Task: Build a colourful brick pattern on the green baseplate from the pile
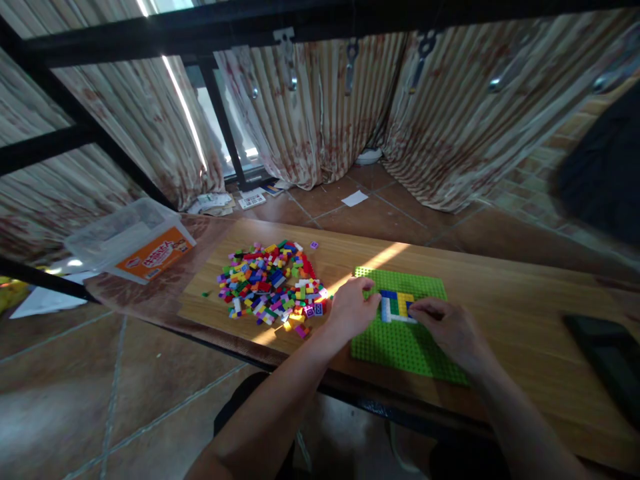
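A green studded baseplate [400, 357] lies on the wooden table. On it sits a flat patch of toy building bricks [395, 305] in blue, yellow, green, white and light blue. My left hand [353, 308] rests at the plate's left side, thumb and index finger a little apart beside the patch, nothing visible between them. My right hand [445, 325] reaches in from the right with its fingers pinched together at the patch's right edge, near yellow and dark blue bricks. Whatever is between those fingertips is hidden.
Left of the baseplate is a heap of loose coloured bricks [273, 283]. A clear plastic box [133, 240] with an orange label stands at the table's far left end. A dark flat device [605, 360] lies at the right. Striped curtains [320, 113] hang behind a black frame.
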